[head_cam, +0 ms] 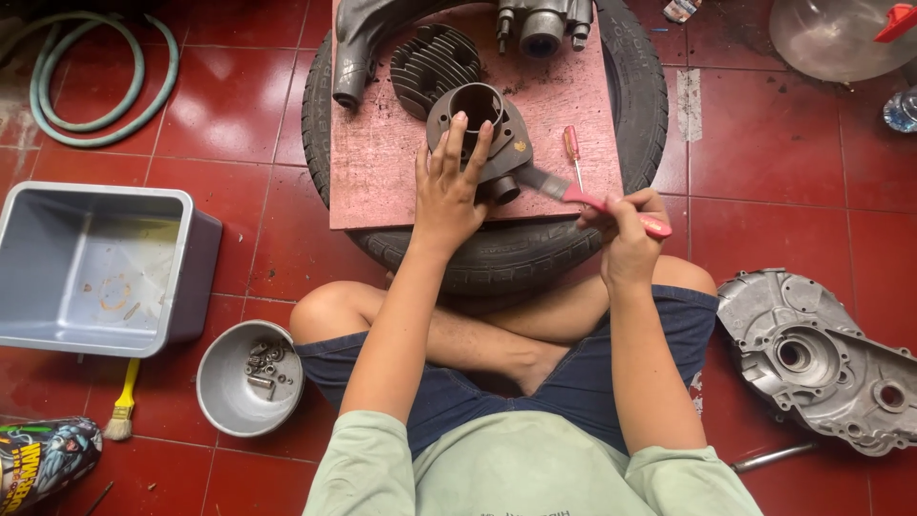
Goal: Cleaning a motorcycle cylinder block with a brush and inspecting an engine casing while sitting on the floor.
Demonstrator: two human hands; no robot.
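Note:
A dark metal engine cylinder stands on a reddish board laid over a black tyre. My left hand rests on the cylinder, its fingers spread over the rim of the bore. My right hand grips a paintbrush with a pink handle, and the bristles touch the cylinder's lower right side. I sit cross-legged in front of the tyre.
On the board lie a finned cylinder head, a grey pipe part, a carburettor and a red screwdriver. A grey tub, a bowl of bolts, a yellow brush, a hose and an engine cover sit on the red tiles.

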